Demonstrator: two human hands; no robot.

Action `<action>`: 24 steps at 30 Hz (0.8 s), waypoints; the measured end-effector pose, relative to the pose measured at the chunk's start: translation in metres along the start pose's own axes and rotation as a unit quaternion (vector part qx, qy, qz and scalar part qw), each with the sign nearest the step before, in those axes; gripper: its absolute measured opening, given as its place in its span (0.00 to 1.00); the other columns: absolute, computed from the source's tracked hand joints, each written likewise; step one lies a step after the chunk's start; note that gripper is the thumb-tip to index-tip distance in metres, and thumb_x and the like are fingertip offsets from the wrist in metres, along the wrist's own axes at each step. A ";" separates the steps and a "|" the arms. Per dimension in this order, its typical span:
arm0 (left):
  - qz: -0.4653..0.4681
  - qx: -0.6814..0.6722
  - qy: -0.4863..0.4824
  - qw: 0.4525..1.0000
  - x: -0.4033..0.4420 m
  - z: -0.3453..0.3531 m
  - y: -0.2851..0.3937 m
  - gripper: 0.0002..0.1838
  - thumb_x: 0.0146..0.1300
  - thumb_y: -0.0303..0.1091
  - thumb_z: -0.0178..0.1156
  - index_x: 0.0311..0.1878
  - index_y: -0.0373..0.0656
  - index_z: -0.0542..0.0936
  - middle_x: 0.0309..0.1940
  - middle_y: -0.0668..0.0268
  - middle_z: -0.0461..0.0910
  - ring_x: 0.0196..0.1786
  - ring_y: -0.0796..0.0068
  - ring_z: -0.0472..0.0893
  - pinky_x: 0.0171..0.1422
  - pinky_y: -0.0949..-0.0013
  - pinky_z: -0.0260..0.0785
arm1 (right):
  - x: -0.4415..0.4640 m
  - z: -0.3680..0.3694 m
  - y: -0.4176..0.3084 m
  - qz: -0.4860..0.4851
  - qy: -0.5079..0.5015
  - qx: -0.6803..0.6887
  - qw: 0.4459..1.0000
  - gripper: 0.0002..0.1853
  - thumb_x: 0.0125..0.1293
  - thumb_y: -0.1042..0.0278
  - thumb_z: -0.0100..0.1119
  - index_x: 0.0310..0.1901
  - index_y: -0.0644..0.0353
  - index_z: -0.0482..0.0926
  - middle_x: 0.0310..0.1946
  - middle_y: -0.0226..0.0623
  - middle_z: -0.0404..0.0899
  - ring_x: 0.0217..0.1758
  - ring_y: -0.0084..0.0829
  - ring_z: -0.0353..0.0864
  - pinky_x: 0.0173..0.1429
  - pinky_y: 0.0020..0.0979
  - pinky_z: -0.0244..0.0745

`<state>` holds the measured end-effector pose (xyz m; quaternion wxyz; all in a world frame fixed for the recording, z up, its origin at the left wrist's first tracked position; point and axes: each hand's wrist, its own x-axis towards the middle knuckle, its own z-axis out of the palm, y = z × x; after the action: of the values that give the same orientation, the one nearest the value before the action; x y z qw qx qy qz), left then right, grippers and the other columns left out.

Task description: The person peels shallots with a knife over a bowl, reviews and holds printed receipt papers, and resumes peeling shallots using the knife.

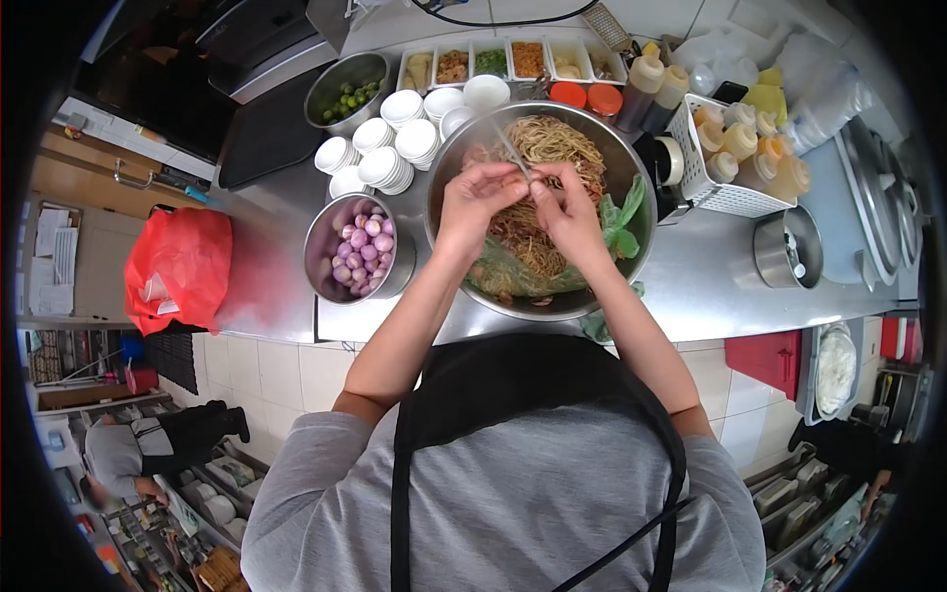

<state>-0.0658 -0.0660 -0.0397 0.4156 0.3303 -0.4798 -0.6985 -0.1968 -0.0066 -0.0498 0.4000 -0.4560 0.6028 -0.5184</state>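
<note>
Over a large steel bowl (646,232) my two hands meet, fingertips pinched together. Between them runs a thin, pale, translucent strip (508,141), its upper end pointing up and left. My left hand (480,200) pinches it from the left, and my right hand (569,209) holds it from the right. Beneath them, the bowl holds brown noodles (557,143), with clear and green plastic (619,222) lying around them. Left of the bowl stands a steel pot (314,247) of peeled purple onions (363,247).
White cups (390,168) are stacked behind the onions, beside a bowl of green limes (352,99). Ingredient trays (490,61) line the back. Sauce bottles (643,77) and a white basket (740,202) stand right. A red bag (180,261) lies left. Two other people are behind.
</note>
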 end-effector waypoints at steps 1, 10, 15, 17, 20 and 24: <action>0.002 -0.010 -0.015 1.000 -0.003 0.003 0.001 0.13 0.51 0.20 0.61 0.41 0.32 0.75 0.37 0.60 0.78 0.41 0.75 0.77 0.51 0.73 0.68 | 0.002 -0.003 -0.003 0.000 0.000 0.000 1.000 0.11 0.63 0.67 0.49 0.46 0.56 0.68 0.26 0.35 0.75 0.27 0.25 0.74 0.32 0.26 0.68; -0.016 -0.134 -0.075 0.988 -0.007 0.001 0.025 0.16 0.60 0.27 0.52 0.52 0.35 0.69 0.48 0.59 0.73 0.48 0.74 0.74 0.54 0.71 0.66 | 0.002 -0.023 -0.011 0.062 0.003 0.119 0.991 0.17 0.67 0.65 0.44 0.57 0.50 0.62 0.16 0.25 0.65 0.15 0.13 0.58 0.18 0.15 0.52; -0.044 -0.202 -0.085 0.975 -0.007 0.005 0.028 0.19 0.61 0.29 0.51 0.55 0.36 0.65 0.51 0.59 0.70 0.49 0.71 0.74 0.59 0.66 0.65 | -0.013 -0.030 -0.026 0.024 -0.044 0.069 0.996 0.23 0.68 0.66 0.41 0.64 0.48 0.56 0.16 0.24 0.63 0.17 0.14 0.58 0.21 0.14 0.54; -0.049 -0.196 -0.085 0.976 -0.008 0.007 0.028 0.19 0.61 0.29 0.51 0.55 0.36 0.65 0.48 0.60 0.72 0.50 0.71 0.73 0.62 0.63 0.63 | -0.024 -0.027 -0.035 0.033 -0.044 0.104 0.993 0.21 0.68 0.65 0.39 0.63 0.50 0.59 0.16 0.23 0.62 0.17 0.14 0.58 0.21 0.15 0.55; -0.024 -0.197 -0.064 0.978 -0.009 0.008 0.024 0.17 0.60 0.26 0.52 0.53 0.36 0.67 0.48 0.61 0.72 0.50 0.70 0.73 0.56 0.65 0.69 | -0.036 -0.022 -0.039 0.022 -0.079 0.101 0.991 0.22 0.68 0.65 0.39 0.64 0.51 0.57 0.16 0.23 0.62 0.18 0.14 0.59 0.21 0.15 0.56; -0.031 -0.203 -0.057 0.977 -0.011 0.009 0.026 0.17 0.59 0.26 0.53 0.52 0.36 0.68 0.46 0.61 0.73 0.49 0.72 0.74 0.55 0.67 0.69 | -0.044 -0.014 -0.050 -0.027 -0.089 0.099 0.991 0.23 0.68 0.65 0.40 0.65 0.50 0.56 0.16 0.23 0.62 0.18 0.13 0.59 0.21 0.15 0.56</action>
<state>-0.0616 -0.0577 -0.0112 0.4235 0.2134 -0.3408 -0.8118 -0.1915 0.0370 0.0018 0.4810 -0.4747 0.4975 -0.5439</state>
